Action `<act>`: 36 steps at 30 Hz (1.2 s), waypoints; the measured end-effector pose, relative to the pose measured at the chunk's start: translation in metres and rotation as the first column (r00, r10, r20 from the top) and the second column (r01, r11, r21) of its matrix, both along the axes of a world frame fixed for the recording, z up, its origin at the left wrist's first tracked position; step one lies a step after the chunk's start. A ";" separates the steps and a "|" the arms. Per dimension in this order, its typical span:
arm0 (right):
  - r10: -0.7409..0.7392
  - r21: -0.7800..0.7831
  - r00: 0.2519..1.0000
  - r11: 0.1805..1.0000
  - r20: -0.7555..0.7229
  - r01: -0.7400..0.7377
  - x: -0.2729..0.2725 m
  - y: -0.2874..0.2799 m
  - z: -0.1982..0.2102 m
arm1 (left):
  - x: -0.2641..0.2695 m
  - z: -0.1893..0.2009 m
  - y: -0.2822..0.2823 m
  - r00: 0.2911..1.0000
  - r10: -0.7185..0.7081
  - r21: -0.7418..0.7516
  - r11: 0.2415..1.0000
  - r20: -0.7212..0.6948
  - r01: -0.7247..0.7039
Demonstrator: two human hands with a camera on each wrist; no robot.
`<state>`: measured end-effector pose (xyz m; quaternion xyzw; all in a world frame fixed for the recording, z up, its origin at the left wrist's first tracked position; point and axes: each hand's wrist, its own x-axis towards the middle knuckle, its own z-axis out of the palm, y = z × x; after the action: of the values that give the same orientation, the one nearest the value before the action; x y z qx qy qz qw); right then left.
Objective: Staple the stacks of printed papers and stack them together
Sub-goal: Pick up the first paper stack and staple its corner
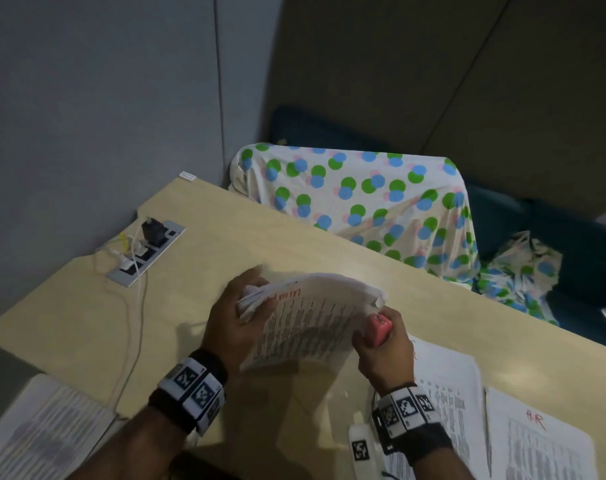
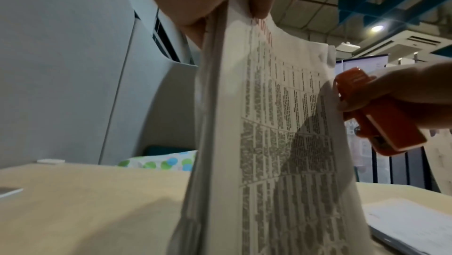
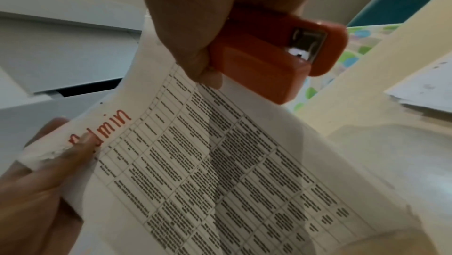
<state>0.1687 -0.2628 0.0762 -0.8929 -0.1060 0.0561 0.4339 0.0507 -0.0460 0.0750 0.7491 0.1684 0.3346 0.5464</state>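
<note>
A thick stack of printed papers (image 1: 305, 323) (image 2: 274, 133) (image 3: 220, 172), with "Admin" written in red at its top, is held upright on the table. My left hand (image 1: 235, 306) (image 3: 49, 172) pinches its upper left corner between thumb and fingers. My right hand (image 1: 381, 344) grips an orange stapler (image 1: 377, 329) (image 2: 376, 112) (image 3: 274, 54) at the stack's upper right edge. The right thumb touches the top sheet there. Whether any sheet sits inside the stapler's mouth I cannot tell.
More printed stacks lie on the wooden table (image 1: 197, 258): two at the right (image 1: 446, 393) (image 1: 543, 441), one at the lower left (image 1: 42, 424). A socket panel with plugs and cables (image 1: 145, 251) sits at the left. A dotted cloth (image 1: 357, 199) covers a chair behind the table.
</note>
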 end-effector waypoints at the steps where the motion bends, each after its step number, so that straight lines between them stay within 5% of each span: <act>1: 0.011 -0.005 1.000 1.000 0.005 -0.011 0.001 0.000 0.001 | 0.001 0.000 0.001 1.000 0.006 0.014 1.000 -0.007 -0.006; 5: 0.038 -0.021 0.999 0.999 0.002 -0.038 0.002 0.002 0.004 | 0.001 0.001 -0.005 0.993 -0.020 -0.007 1.000 0.114 0.021; 11: 0.032 -0.007 0.999 0.999 0.029 -0.032 0.002 0.000 0.004 | -0.002 0.003 -0.011 0.976 0.089 -0.256 0.966 0.198 -0.037; 16: 0.016 -0.005 0.999 1.000 0.048 -0.015 0.004 0.003 0.004 | -0.007 -0.001 -0.011 0.969 0.187 -0.310 0.942 0.164 -0.130; 36: 0.043 -0.004 0.997 0.999 0.056 -0.043 0.014 0.001 -0.004 | -0.016 -0.001 -0.010 0.973 0.216 -0.461 0.873 0.078 -0.157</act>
<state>0.1831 -0.2614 0.0720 -0.8922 -0.1374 0.0405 0.4284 0.0344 -0.0565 0.0742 0.5587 0.2779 0.3846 0.6802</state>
